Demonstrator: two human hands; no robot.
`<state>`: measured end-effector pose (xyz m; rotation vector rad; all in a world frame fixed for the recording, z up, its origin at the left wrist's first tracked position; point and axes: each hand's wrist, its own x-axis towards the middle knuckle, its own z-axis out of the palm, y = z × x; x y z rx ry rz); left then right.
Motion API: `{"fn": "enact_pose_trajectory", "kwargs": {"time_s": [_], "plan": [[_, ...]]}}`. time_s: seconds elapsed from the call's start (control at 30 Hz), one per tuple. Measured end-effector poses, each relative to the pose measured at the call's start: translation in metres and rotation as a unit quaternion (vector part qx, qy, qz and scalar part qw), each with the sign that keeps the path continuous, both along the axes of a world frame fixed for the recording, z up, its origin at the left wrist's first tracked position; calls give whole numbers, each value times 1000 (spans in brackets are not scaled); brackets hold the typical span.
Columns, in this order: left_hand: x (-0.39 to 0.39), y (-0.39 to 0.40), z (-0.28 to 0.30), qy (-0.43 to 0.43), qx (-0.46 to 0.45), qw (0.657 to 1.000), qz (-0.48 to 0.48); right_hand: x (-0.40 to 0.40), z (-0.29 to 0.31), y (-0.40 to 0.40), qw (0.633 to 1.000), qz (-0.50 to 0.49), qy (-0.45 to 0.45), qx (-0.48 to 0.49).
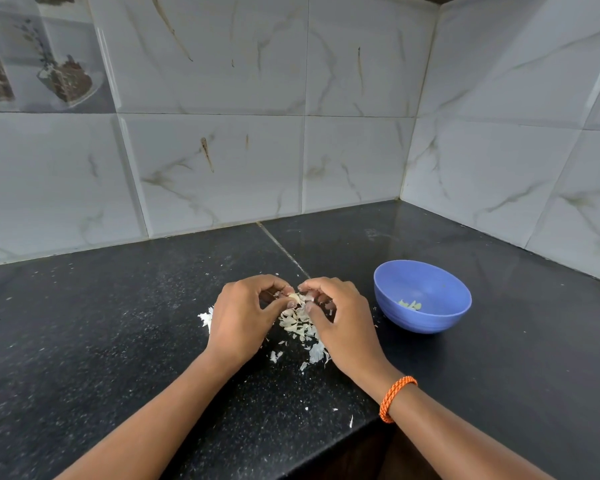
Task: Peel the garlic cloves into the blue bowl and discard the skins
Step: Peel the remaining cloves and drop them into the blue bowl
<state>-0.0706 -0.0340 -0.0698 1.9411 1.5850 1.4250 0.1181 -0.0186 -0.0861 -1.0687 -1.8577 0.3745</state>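
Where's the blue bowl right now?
In the head view, the round blue plastic bowl sits on the black speckled countertop, just right of the right hand, with a few peeled garlic cloves inside.

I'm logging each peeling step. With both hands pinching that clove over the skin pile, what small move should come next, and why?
Probably pull the loosened skin off: the left hand and right hand both pinch the small pale garlic clove above the heap of papery skins. Only then carry it right to the round blue plastic bowl, which holds a few peeled cloves.
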Motion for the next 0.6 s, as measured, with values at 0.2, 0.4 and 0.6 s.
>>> {"fn": "enact_pose_trajectory", "kwargs": {"time_s": [0.2, 0.4, 0.6], "plan": [[4, -3, 1, -8, -9, 1000, -15, -1, 3, -3, 989, 59, 123, -64], [2, -5, 5, -119, -49, 988, -89, 2, 8, -2, 949, 120, 251, -145], [2, -3, 5, -169, -80, 974, -128, 3, 8, -2, 951, 118, 255, -127]]}}
